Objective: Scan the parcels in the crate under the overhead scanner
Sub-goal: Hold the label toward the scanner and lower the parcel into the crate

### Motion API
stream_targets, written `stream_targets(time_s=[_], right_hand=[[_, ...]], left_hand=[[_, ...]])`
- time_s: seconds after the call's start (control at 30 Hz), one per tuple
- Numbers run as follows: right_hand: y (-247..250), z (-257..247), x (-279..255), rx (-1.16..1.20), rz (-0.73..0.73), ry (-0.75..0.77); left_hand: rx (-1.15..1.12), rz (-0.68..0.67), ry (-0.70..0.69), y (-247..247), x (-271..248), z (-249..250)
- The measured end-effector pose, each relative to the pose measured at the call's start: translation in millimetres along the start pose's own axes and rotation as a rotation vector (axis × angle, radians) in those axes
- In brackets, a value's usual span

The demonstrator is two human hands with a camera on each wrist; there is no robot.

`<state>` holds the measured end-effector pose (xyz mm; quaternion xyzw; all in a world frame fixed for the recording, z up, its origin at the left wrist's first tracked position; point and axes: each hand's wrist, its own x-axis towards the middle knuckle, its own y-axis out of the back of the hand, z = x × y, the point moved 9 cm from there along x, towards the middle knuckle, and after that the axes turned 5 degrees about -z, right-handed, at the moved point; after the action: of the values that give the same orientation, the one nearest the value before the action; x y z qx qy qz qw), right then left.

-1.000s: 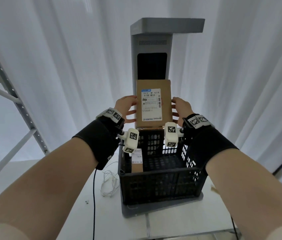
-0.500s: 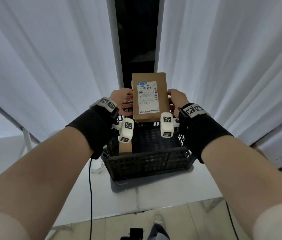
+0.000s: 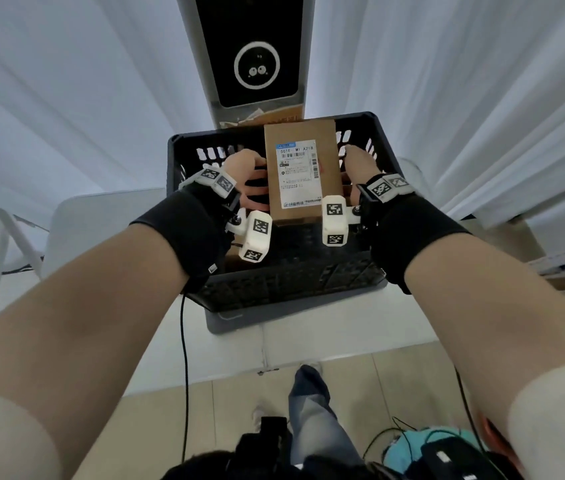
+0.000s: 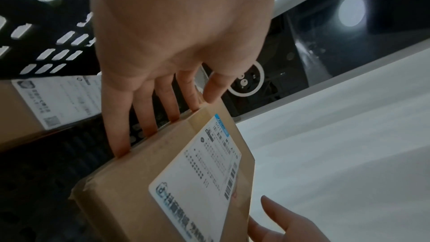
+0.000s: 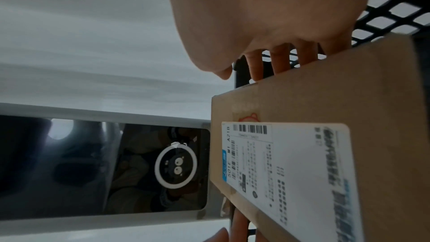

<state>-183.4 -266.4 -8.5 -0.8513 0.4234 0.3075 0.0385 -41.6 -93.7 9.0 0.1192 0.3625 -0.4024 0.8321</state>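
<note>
A brown cardboard parcel (image 3: 303,174) with a white shipping label facing up hangs over the back half of the black slatted crate (image 3: 291,284). My left hand (image 3: 249,178) grips its left long edge and my right hand (image 3: 357,168) its right long edge; the fingers of both (image 4: 144,117) (image 5: 279,58) reach under the parcel (image 4: 167,178) (image 5: 325,117). The scanner's head (image 3: 256,64) shows above, a black panel with a white ring. A second labelled parcel (image 4: 53,102) stands by the crate's left wall.
The crate stands on the scanner's grey base (image 3: 232,320) on a white table (image 3: 308,344). A black cable (image 3: 184,341) hangs off the table's front. White curtains surround the spot. A white chair (image 3: 76,230) is at the left, cardboard scraps (image 3: 260,117) behind the crate.
Both hands have brought the parcel down from in front of the scanner column to just above the crate. The head view has tilted down, so the floor and legs show.
</note>
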Motion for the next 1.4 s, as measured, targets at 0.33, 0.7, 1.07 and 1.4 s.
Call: stream_targets(time_s=[0.33, 0.7, 1.07, 1.4], right_hand=[[-2.3, 34.2, 60.3, -0.265, -0.027, -0.05], [-5.2, 58.1, 106.5, -0.543, -0.058, -0.103], [4.4, 77.7, 147.9, -0.96, -0.108, -0.033], [-3.0, 90.0, 164.8, -1.112, -0.238, -0.029]], left_hand=[[-0.011, -0.015, 0.129, -16.2, 65.0, -37.0], [0.048, -0.096, 0.216, -40.7, 118.8, -55.6], [0.077, -0.134, 0.298, -55.2, 147.2, -76.3], [0.104, -0.098, 0.326, -62.2, 163.4, -83.7]])
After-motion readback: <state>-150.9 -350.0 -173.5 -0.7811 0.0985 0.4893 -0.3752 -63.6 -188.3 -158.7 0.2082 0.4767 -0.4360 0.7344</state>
